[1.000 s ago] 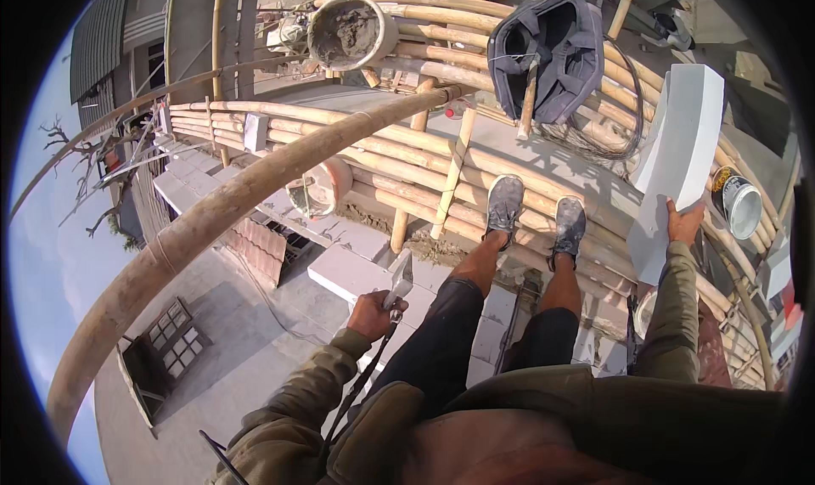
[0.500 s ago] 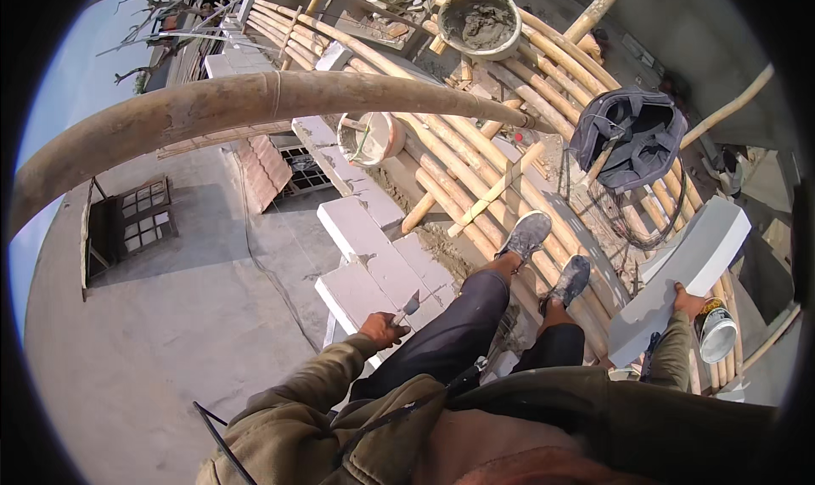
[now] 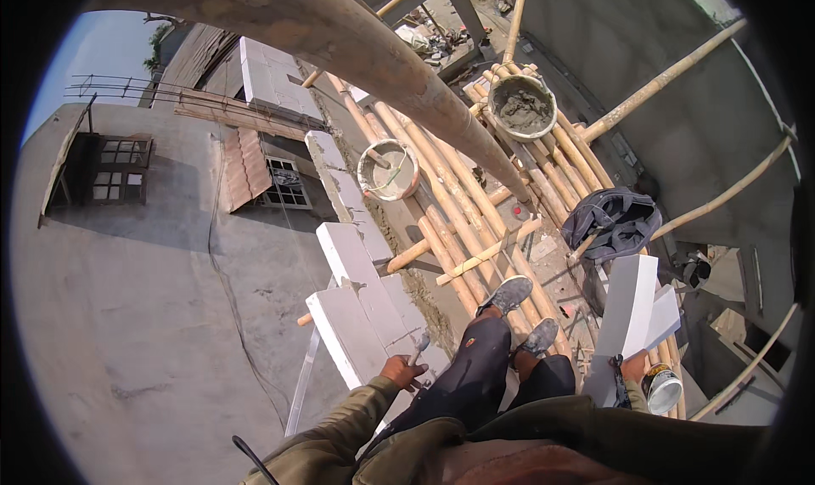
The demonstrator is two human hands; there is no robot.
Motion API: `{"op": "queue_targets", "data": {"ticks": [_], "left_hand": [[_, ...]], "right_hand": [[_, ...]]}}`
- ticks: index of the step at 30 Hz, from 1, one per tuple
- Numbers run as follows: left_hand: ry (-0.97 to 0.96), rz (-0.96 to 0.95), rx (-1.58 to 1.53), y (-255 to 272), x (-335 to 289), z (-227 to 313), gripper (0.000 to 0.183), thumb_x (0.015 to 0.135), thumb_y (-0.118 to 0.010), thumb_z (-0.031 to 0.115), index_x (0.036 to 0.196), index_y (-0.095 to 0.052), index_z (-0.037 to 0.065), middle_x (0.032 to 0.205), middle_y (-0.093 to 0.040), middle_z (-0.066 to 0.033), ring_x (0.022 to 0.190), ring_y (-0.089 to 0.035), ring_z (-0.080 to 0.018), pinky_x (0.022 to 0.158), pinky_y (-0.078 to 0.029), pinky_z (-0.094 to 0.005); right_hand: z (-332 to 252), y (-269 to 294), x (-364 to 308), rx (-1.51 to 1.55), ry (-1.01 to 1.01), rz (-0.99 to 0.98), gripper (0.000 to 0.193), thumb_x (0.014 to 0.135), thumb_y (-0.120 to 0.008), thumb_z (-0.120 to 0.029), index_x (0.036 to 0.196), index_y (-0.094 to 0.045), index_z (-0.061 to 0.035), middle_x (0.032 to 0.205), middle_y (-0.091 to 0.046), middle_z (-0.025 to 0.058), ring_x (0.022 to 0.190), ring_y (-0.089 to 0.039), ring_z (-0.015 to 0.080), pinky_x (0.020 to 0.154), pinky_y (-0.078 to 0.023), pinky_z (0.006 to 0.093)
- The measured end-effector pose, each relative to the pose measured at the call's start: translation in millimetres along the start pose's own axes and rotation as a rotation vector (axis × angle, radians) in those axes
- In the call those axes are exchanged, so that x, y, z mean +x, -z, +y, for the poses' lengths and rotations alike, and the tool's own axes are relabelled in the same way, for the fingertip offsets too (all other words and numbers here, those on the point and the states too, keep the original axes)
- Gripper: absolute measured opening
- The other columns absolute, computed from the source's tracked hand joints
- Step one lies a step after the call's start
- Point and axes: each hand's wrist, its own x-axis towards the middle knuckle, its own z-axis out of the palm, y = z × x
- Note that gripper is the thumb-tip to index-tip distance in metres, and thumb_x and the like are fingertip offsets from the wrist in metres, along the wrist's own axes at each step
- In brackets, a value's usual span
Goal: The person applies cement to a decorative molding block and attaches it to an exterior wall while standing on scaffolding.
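Compared with a second ago the white block (image 3: 626,315) has come down from shoulder height and now stands upright beside the person's right knee, its lower end at the right hand (image 3: 632,368), which grasps it from below. The left hand (image 3: 401,371) is clenched round the handle of a small trowel (image 3: 418,346), as before, resting just beside the laid white blocks (image 3: 361,315) of the wall top — so the block reads as carried closer to the course, not yet set.

Edges are tight. The person stands on a bamboo scaffold (image 3: 441,188) with a sheer drop to the left past the wall. A thick bamboo pole (image 3: 365,52) crosses overhead; two mortar pans (image 3: 388,170) (image 3: 521,107) sit further along the poles, a dark bag (image 3: 613,220) near the right side, and a small tin (image 3: 660,388) just beside the right hand. Open room lies between the shoes (image 3: 519,311) and the near pan.
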Motion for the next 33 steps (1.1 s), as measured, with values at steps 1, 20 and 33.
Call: {"op": "queue_targets", "data": {"ticks": [1, 20, 33], "left_hand": [[0.036, -0.015, 0.032, -5, -17, 7, 0.037, 0.092, -0.078, 0.029, 0.092, -0.067, -0.006, 0.077, -0.071, -0.0141, 0.063, -0.075, -0.0228, 0.052, -0.061, -0.0343], [0.206, 0.072, -0.565, -33, -90, -88, 0.037, 0.087, -0.076, 0.022, 0.1, -0.069, -0.011, 0.082, -0.071, -0.0162, 0.069, -0.071, -0.0271, 0.058, -0.058, -0.0412], [0.169, 0.004, -0.789, 18, -67, -128, 0.049, 0.088, -0.078, 0.02, 0.111, -0.057, -0.018, 0.089, -0.072, -0.0235, 0.068, -0.074, -0.0277, 0.048, -0.056, -0.0374]], "right_hand": [[-5, 5, -7, -0.02, 0.041, -0.038, 0.077, 0.062, -0.092, -0.014, 0.12, -0.046, 0.0048, 0.119, -0.063, 0.0264, 0.115, -0.063, 0.0422, 0.101, -0.05, 0.0449], [-212, 73, -101, -0.649, 0.49, -0.315, 0.077, 0.066, -0.092, -0.025, 0.119, -0.042, 0.001, 0.121, -0.058, 0.0302, 0.11, -0.06, 0.052, 0.095, -0.05, 0.0533], [-457, 22, -199, -0.802, 0.784, -0.363, 0.078, 0.063, -0.092, -0.027, 0.12, -0.048, 0.0018, 0.122, -0.063, 0.0286, 0.114, -0.062, 0.0472, 0.098, -0.05, 0.0493]]}}
